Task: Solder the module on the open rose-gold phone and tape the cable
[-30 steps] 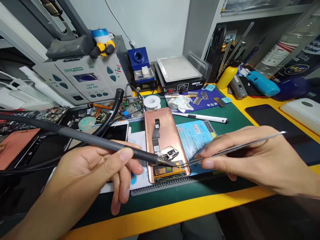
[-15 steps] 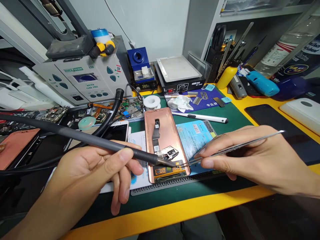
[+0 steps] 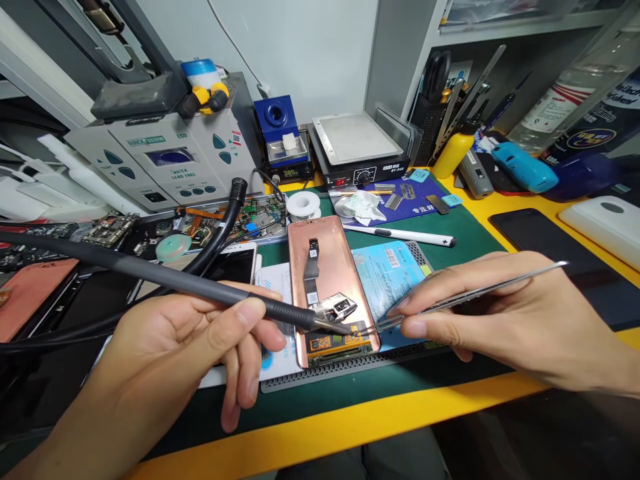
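Note:
My left hand point(image 3: 200, 340) is closed on the black grip of a soldering iron point(image 3: 287, 311), with its lower fingers loosely curled beneath. The iron's tip reaches the circuit strip point(image 3: 320, 344) at the near end of a copper-coloured phone panel point(image 3: 340, 250). From the other side, my right hand point(image 3: 505, 313) pinches metal tweezers point(image 3: 487, 288). Their points meet close to the iron's tip, over small orange contacts; whether they grip a part is too small to tell. A dark flex cable point(image 3: 313, 267) and a crumpled silvery flap point(image 3: 340, 306) lie on the panel.
Behind stand a grey soldering station point(image 3: 170, 160), a blue iron holder point(image 3: 276, 120) and a heating plate point(image 3: 360, 140). A solder spool point(image 3: 304, 204) and a white pen-like tool point(image 3: 405, 235) lie beyond the panel. A thick black hose point(image 3: 230, 217) crosses the left side. A dark phone point(image 3: 565, 260) lies right.

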Action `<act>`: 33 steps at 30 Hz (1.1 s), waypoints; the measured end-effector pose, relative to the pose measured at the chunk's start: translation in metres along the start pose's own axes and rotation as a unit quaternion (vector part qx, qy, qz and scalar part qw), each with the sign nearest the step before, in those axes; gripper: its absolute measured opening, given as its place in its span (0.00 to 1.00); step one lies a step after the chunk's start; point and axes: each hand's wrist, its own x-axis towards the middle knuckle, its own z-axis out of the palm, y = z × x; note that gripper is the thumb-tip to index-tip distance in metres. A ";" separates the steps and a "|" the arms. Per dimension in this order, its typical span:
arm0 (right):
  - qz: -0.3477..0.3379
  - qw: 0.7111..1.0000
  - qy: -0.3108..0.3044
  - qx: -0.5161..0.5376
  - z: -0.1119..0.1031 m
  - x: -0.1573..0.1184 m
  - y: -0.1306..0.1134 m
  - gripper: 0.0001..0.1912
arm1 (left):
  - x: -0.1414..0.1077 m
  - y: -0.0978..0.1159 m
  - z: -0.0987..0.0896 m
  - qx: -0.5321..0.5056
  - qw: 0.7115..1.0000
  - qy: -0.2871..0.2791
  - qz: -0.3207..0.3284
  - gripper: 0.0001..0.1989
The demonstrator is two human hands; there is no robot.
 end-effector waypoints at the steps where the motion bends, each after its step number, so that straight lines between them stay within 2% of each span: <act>1: 0.000 1.000 -0.001 0.000 0.000 0.000 0.000 0.03 | 0.000 0.000 0.000 0.000 1.000 0.000 -0.003 0.26; 5: -0.001 1.000 0.000 0.012 0.000 0.001 0.000 0.05 | 0.002 0.000 -0.001 -0.009 0.999 -0.033 0.007 0.28; 15: 0.002 1.000 -0.003 0.019 -0.001 0.002 -0.001 0.07 | -0.003 0.003 0.003 -0.001 1.000 0.000 0.009 0.25; 23: 0.004 1.000 -0.003 0.014 0.000 0.000 -0.001 0.08 | -0.003 0.006 0.002 0.004 1.000 -0.009 -0.004 0.28; 33: 0.007 1.000 -0.005 0.019 0.000 0.001 -0.002 0.08 | -0.003 0.003 0.003 -0.001 1.000 0.002 0.006 0.25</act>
